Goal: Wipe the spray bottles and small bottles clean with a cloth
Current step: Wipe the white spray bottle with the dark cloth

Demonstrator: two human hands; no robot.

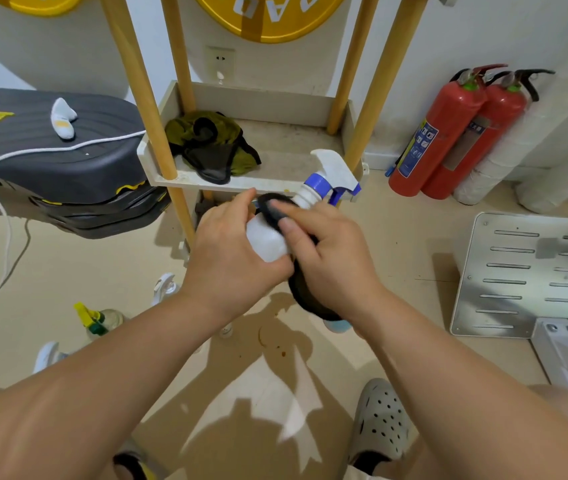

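Nearest, beside the clog [379,420], the floor [397,271] shows brown spots and a darker patch. Near left on the floor: a yellow-trigger bottle [99,320] and white trigger heads [164,286], partly hidden by the left arm. My guess is these are not yet wiped.

Mid-scene, held above the floor: left hand [230,251] grip closed round the body of the white spray bottle [268,237], nozzle pointing far right. Right hand [327,258] grip pinches the black cloth [305,289] against the bottle's shoulder, thumb on top. It is blurred, so likely mid-stroke.

Far: shelf [241,183] with a green-and-black rag pile [211,147]; two extinguishers [449,133] far right.

Risks:
- A stroke running up past the blue collar could catch the trigger and squirt.
- Smooth plastic means a hard rub could twist the bottle out of the left grip.
- The hanging cloth tail hides the base, so it's easy to skip.
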